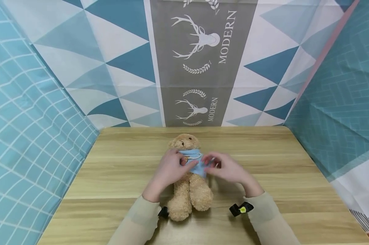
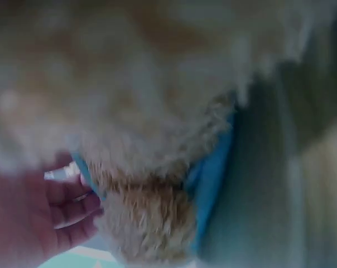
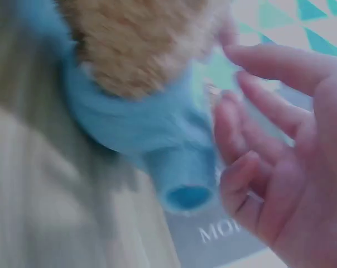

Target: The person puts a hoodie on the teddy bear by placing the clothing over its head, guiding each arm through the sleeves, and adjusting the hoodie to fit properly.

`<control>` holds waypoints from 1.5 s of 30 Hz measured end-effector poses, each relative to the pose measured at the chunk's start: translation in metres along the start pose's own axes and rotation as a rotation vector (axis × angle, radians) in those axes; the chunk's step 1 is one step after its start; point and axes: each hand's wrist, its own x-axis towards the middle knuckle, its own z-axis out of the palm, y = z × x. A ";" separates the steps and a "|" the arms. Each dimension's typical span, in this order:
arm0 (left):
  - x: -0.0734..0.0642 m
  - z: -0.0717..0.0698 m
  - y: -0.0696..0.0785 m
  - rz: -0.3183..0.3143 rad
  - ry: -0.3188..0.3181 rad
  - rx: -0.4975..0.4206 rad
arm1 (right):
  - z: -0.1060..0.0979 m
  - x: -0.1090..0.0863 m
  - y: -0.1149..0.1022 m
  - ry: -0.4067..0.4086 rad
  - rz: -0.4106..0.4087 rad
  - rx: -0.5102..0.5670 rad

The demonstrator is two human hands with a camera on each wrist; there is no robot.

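A tan plush teddy bear (image 1: pixel 201 194) lies on its back, its head away from me and its legs towards me. It wears a light blue hoodie (image 1: pixel 199 170) with a pale drawstring (image 1: pixel 198 157) at the neck. My left hand (image 1: pixel 171 169) rests at one side of the hoodie, thumb stretched across its front. In the left wrist view, its loosely bent fingers (image 2: pixel 73 215) lie along the hoodie's edge. At the other side, my right hand (image 1: pixel 228 169) has loosely curled fingers by the cloth. An empty sleeve (image 3: pixel 182 173) sticks out beside it in the right wrist view.
The bear lies on a wooden table (image 1: pixel 117 170). A patterned cloth backdrop (image 1: pixel 126 68) hangs behind the table's far edge, with a blue checked cloth (image 1: pixel 34 119) on the left and a teal one (image 1: pixel 340 102) on the right.
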 end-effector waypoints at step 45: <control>0.013 0.032 0.022 0.101 0.052 0.211 | 0.013 -0.001 0.028 0.280 0.194 -0.220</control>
